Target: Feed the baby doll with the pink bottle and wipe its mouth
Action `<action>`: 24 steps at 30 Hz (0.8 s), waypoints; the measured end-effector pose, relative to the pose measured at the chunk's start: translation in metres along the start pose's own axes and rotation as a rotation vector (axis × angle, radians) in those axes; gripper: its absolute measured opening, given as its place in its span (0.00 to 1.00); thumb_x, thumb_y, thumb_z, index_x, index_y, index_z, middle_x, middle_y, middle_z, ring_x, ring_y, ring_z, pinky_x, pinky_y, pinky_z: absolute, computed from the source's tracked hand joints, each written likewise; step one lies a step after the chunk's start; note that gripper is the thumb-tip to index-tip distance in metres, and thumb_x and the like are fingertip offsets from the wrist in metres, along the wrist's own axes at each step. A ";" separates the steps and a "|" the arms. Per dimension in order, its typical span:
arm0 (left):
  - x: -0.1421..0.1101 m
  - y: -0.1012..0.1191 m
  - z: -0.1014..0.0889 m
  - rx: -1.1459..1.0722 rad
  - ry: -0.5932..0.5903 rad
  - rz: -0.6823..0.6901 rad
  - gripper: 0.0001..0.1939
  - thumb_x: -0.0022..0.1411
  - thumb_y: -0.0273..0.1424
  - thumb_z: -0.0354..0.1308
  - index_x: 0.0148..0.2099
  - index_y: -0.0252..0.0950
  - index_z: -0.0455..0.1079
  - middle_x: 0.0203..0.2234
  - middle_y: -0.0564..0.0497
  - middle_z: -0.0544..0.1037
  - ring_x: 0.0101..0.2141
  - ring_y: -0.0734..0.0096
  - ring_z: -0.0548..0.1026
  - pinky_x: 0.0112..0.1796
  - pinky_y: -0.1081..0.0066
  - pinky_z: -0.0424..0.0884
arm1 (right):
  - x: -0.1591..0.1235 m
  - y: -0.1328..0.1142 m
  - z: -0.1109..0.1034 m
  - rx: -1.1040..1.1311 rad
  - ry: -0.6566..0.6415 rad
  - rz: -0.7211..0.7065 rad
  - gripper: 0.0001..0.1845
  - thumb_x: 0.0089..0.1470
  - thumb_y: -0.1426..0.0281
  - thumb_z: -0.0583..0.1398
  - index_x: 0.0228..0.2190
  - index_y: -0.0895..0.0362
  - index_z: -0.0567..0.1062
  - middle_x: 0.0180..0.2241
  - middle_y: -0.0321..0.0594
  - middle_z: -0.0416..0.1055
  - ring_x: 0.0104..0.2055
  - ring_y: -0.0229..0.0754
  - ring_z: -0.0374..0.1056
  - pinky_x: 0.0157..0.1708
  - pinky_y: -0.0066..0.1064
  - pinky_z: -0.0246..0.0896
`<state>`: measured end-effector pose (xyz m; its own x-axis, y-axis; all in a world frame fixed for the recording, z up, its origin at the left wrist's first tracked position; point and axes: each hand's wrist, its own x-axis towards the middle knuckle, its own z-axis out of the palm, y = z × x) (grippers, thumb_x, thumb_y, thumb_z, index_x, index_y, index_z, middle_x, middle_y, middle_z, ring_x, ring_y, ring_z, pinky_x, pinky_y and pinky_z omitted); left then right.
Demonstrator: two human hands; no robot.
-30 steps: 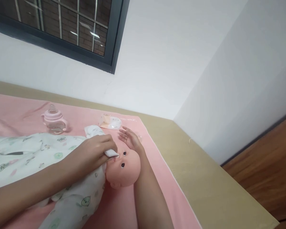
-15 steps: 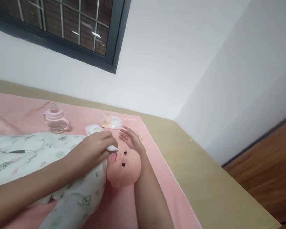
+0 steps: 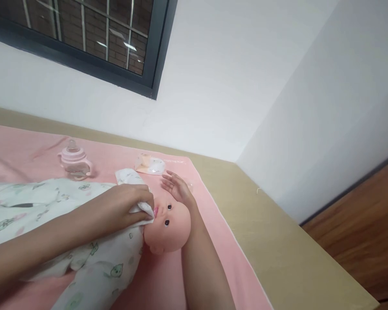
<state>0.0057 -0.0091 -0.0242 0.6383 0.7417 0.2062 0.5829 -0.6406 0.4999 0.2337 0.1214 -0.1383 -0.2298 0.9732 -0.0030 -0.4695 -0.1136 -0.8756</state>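
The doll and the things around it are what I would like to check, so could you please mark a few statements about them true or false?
1. The left hand holds a white cloth near the doll's mouth. True.
2. The doll's eyes are shut. False: both are open.
3. The bottle lies on its side. False: it stands upright on the pink sheet.
4. The right hand is clenched around the bottle. False: it is open and holds nothing.
5. The bottle has handles. True.
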 end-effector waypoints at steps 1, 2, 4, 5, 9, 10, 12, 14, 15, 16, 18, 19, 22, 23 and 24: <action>0.000 0.000 0.001 0.003 -0.009 -0.004 0.09 0.55 0.34 0.52 0.30 0.39 0.72 0.29 0.54 0.76 0.31 0.67 0.72 0.31 0.71 0.60 | 0.000 0.000 0.000 -0.001 0.001 -0.001 0.19 0.48 0.67 0.64 0.43 0.56 0.72 0.39 0.41 0.75 0.39 0.39 0.72 0.50 0.38 0.65; 0.001 0.000 0.001 0.006 -0.015 -0.010 0.09 0.55 0.34 0.52 0.30 0.39 0.72 0.29 0.54 0.76 0.31 0.67 0.72 0.31 0.71 0.60 | -0.001 0.000 0.001 -0.001 0.001 -0.002 0.19 0.48 0.67 0.64 0.43 0.56 0.72 0.39 0.41 0.75 0.39 0.39 0.72 0.50 0.38 0.65; 0.002 0.000 0.002 0.013 -0.017 -0.015 0.09 0.55 0.34 0.52 0.30 0.39 0.72 0.29 0.54 0.76 0.31 0.67 0.72 0.31 0.71 0.60 | -0.001 0.000 0.001 -0.001 0.001 -0.004 0.19 0.48 0.67 0.64 0.44 0.56 0.72 0.39 0.41 0.75 0.39 0.39 0.72 0.50 0.38 0.65; 0.002 -0.001 0.002 0.014 -0.016 -0.012 0.09 0.55 0.34 0.52 0.31 0.39 0.72 0.29 0.54 0.76 0.31 0.67 0.72 0.31 0.71 0.60 | -0.001 0.000 0.001 0.000 0.001 -0.005 0.19 0.48 0.67 0.64 0.44 0.56 0.72 0.39 0.41 0.75 0.39 0.39 0.72 0.50 0.38 0.65; 0.005 -0.003 0.002 0.040 -0.007 -0.011 0.09 0.56 0.34 0.51 0.31 0.39 0.72 0.29 0.53 0.76 0.32 0.66 0.72 0.31 0.71 0.60 | -0.001 0.000 0.001 -0.002 0.004 0.000 0.19 0.48 0.66 0.64 0.43 0.56 0.72 0.40 0.41 0.75 0.39 0.39 0.72 0.50 0.38 0.65; 0.005 -0.004 0.002 0.050 -0.008 -0.015 0.10 0.56 0.34 0.50 0.31 0.39 0.72 0.29 0.53 0.76 0.32 0.66 0.72 0.31 0.70 0.60 | 0.000 0.000 0.001 -0.001 0.005 0.002 0.19 0.48 0.66 0.64 0.44 0.56 0.72 0.40 0.41 0.75 0.39 0.39 0.72 0.49 0.38 0.65; 0.006 -0.005 0.001 0.065 -0.008 -0.019 0.10 0.56 0.34 0.50 0.31 0.39 0.72 0.29 0.53 0.76 0.32 0.65 0.72 0.31 0.70 0.59 | 0.000 0.000 0.000 0.001 0.005 0.005 0.19 0.48 0.67 0.64 0.44 0.56 0.72 0.40 0.41 0.75 0.39 0.39 0.72 0.48 0.37 0.66; 0.006 -0.005 0.000 0.073 -0.001 -0.016 0.10 0.56 0.34 0.50 0.32 0.39 0.72 0.30 0.53 0.76 0.33 0.65 0.72 0.31 0.70 0.60 | 0.001 0.000 0.000 0.003 0.004 0.005 0.19 0.48 0.67 0.64 0.44 0.56 0.72 0.39 0.41 0.75 0.38 0.39 0.72 0.48 0.36 0.66; 0.006 -0.005 0.000 0.079 0.005 -0.016 0.10 0.57 0.34 0.50 0.32 0.39 0.72 0.30 0.53 0.76 0.33 0.65 0.72 0.31 0.70 0.60 | 0.001 0.000 0.000 0.003 0.004 0.005 0.19 0.48 0.67 0.64 0.44 0.56 0.72 0.39 0.40 0.75 0.38 0.39 0.72 0.47 0.36 0.66; 0.006 -0.005 0.000 0.086 0.007 -0.018 0.10 0.57 0.34 0.50 0.32 0.39 0.72 0.30 0.52 0.76 0.33 0.64 0.72 0.32 0.70 0.60 | 0.001 0.001 0.000 0.002 0.003 0.005 0.19 0.48 0.67 0.64 0.44 0.56 0.72 0.39 0.40 0.75 0.38 0.39 0.72 0.47 0.36 0.66; 0.006 -0.006 -0.001 0.100 0.003 -0.023 0.11 0.57 0.34 0.49 0.32 0.39 0.72 0.30 0.51 0.76 0.34 0.63 0.72 0.32 0.69 0.60 | 0.001 0.001 -0.001 0.000 -0.001 0.003 0.19 0.48 0.66 0.64 0.44 0.56 0.72 0.40 0.41 0.75 0.38 0.38 0.72 0.48 0.36 0.66; 0.006 -0.006 -0.001 0.106 -0.006 -0.028 0.11 0.58 0.34 0.49 0.32 0.39 0.72 0.31 0.51 0.76 0.34 0.63 0.72 0.32 0.69 0.60 | 0.001 0.001 -0.001 -0.002 -0.004 0.002 0.20 0.49 0.66 0.64 0.44 0.56 0.72 0.40 0.41 0.75 0.38 0.38 0.72 0.48 0.36 0.66; 0.007 -0.007 -0.001 0.121 -0.007 -0.033 0.11 0.59 0.34 0.48 0.33 0.39 0.72 0.32 0.50 0.75 0.35 0.63 0.72 0.33 0.68 0.61 | 0.001 0.001 -0.001 -0.008 -0.009 0.000 0.20 0.49 0.66 0.64 0.45 0.56 0.72 0.41 0.41 0.75 0.39 0.38 0.72 0.50 0.38 0.66; 0.008 -0.008 0.000 0.132 0.002 -0.033 0.11 0.59 0.33 0.48 0.33 0.39 0.72 0.32 0.50 0.75 0.35 0.63 0.72 0.34 0.68 0.62 | 0.001 0.002 -0.002 -0.008 -0.009 0.000 0.20 0.49 0.66 0.64 0.45 0.56 0.72 0.41 0.41 0.75 0.39 0.38 0.72 0.50 0.38 0.65; 0.008 -0.009 0.001 0.145 0.014 -0.030 0.11 0.59 0.33 0.48 0.34 0.39 0.72 0.32 0.50 0.75 0.35 0.63 0.72 0.34 0.68 0.62 | 0.001 0.002 -0.002 -0.009 -0.010 0.000 0.20 0.49 0.66 0.64 0.45 0.56 0.72 0.41 0.42 0.75 0.39 0.38 0.72 0.50 0.38 0.65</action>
<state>0.0062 0.0023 -0.0275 0.6131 0.7630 0.2047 0.6689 -0.6393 0.3793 0.2342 0.1221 -0.1405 -0.2386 0.9711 0.0018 -0.4620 -0.1119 -0.8798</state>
